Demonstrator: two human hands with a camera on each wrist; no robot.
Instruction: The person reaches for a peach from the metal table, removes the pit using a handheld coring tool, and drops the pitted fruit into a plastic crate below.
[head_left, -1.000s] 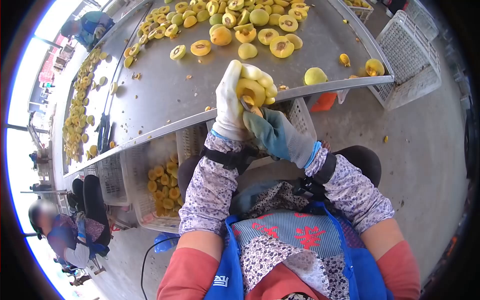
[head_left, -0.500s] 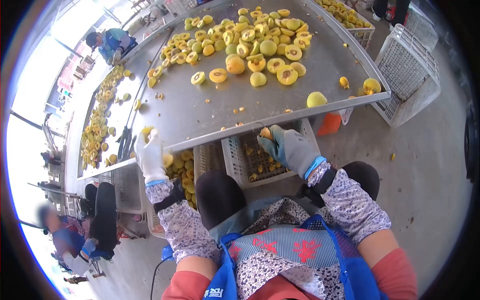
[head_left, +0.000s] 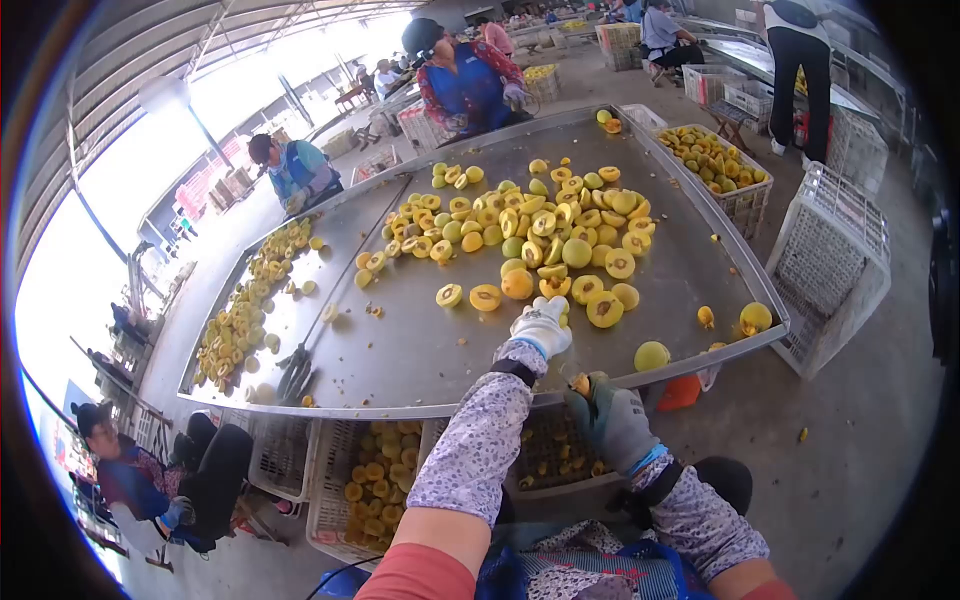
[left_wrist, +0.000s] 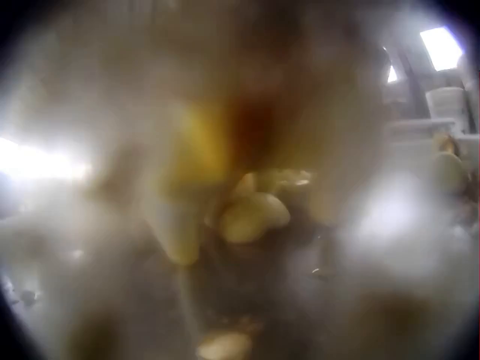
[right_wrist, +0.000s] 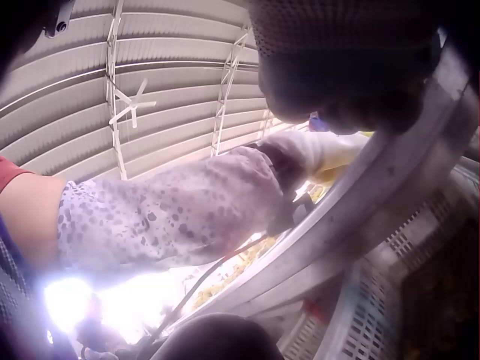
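Note:
My left hand (head_left: 542,325), in a white glove with yellow fingertips, reaches out over the metal table (head_left: 420,350) to the near edge of the fruit pile. Its fingers bend over a yellow-green peach (head_left: 564,318), mostly hidden by the glove. In the left wrist view the fingers are blurred around a yellow patch, with peaches (left_wrist: 251,217) beyond. My right hand (head_left: 612,425), in a grey-green glove, is curled at the table's front edge around a small pitting tool; a tan bit (head_left: 580,383) shows at its fingers. Halved peaches (head_left: 604,309) and whole ones (head_left: 652,355) lie around.
Below the table edge stand a crate of peach halves (head_left: 335,500) and a crate with scraps (head_left: 540,480). A full crate (head_left: 745,205) is at the right side, near a tilted white crate (head_left: 830,260). Black gloves (head_left: 295,375) lie on the table. Other people (head_left: 465,80) sit around it.
My left hand left my right hand, passed over the peach crate at the left with a piece, then moved forward to the pile. The right hand stayed near the edge. The head view tilted up.

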